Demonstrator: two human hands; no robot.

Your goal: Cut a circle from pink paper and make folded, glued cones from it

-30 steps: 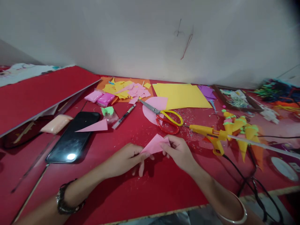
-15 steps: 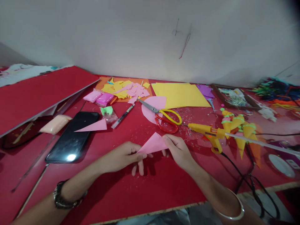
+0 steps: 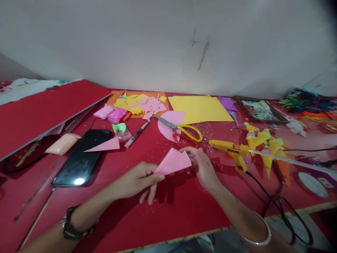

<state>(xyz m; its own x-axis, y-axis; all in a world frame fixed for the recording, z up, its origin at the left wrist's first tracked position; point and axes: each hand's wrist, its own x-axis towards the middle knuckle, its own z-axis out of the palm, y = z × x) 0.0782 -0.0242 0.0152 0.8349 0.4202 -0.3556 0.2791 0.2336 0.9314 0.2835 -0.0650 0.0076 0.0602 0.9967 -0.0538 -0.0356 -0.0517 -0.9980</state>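
Note:
A folded pink paper piece, shaped like a flattened cone, is held above the red table. My left hand pinches its narrow left end, thumb on top and other fingers below. At the wide right end is my right hand, its fingers curled at the edge and partly hidden behind the paper. Just beyond the paper, scissors with one yellow and one red handle lie partly over a round-edged pink paper. A second pink paper triangle rests across a black phone to the left.
A yellow glue gun with trailing cable lies right, near small yellow and orange paper cones. Yellow sheets, paper scraps, clay packets and a pen lie farther back. A brown tray stands back right.
The paper's right end has spread wider, showing a notch at the top. My right hand has shifted slightly right, its fingertips going behind the edge. The left keeps its pinch.

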